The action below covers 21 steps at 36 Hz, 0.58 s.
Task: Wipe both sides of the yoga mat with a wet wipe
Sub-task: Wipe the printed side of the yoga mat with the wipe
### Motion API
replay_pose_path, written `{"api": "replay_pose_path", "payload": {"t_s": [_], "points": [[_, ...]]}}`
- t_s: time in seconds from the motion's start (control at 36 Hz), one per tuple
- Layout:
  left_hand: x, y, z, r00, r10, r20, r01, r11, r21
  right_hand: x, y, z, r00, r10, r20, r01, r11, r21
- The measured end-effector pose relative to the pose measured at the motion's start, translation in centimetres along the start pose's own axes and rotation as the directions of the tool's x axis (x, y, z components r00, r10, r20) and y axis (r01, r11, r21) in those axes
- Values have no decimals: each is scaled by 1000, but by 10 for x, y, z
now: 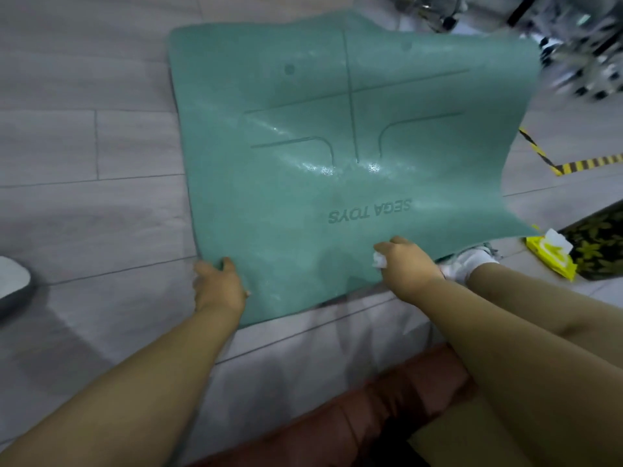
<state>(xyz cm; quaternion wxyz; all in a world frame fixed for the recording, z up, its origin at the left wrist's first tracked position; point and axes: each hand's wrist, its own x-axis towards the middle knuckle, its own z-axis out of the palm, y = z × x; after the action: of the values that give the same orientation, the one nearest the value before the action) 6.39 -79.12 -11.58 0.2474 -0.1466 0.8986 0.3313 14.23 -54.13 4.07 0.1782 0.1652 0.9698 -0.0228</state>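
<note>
Hands (220,286) (406,264) grip yoga mat (337,129); right holds wet wipe (379,260).

Left hand (219,286), right hand (406,264) — curled

Grey plank floor (84,146). Yellow-black hazard tape (573,165) at right. White shoe (472,262). Leaf-patterned dark object (600,244). Blurred metal equipment (573,38) top right.

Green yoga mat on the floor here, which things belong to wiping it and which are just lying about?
Part of the job:
green rubber yoga mat
crumpled white wet wipe in the right hand
left hand gripping the mat's near edge
yellow wet-wipe pack

Just lying about:
yellow-and-black striped floor tape
white shoe
dark leaf-patterned item
</note>
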Motion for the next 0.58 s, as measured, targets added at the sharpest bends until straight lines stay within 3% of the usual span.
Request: {"api": "replay_pose_path", "payload": {"t_s": [0.08, 0.22, 0.28, 0.39, 0.58], "points": [[-6, 0, -4, 999, 19, -33, -21, 999, -47, -8, -5, 9, 997, 48, -54, -44, 996, 75], [-19, -15, -14, 994, 101, 33, -106, 963, 247, -9, 3, 46, 998, 63, 7, -64, 997, 44], [-22, -13, -23, 984, 130, 121, -169, 895, 413, -4, 16, 60, 995, 91, 36, -93, 995, 38], [-28, -8, -33, 985, 137, 104, -172, 736, 655, 8, 49, 77, 985, 174, 19, -174, 982, 73], [-30, -8, -25, 988, 117, 101, -154, 709, 689, 44, 87, 91, 939, 336, -65, -308, 912, 271]]}}
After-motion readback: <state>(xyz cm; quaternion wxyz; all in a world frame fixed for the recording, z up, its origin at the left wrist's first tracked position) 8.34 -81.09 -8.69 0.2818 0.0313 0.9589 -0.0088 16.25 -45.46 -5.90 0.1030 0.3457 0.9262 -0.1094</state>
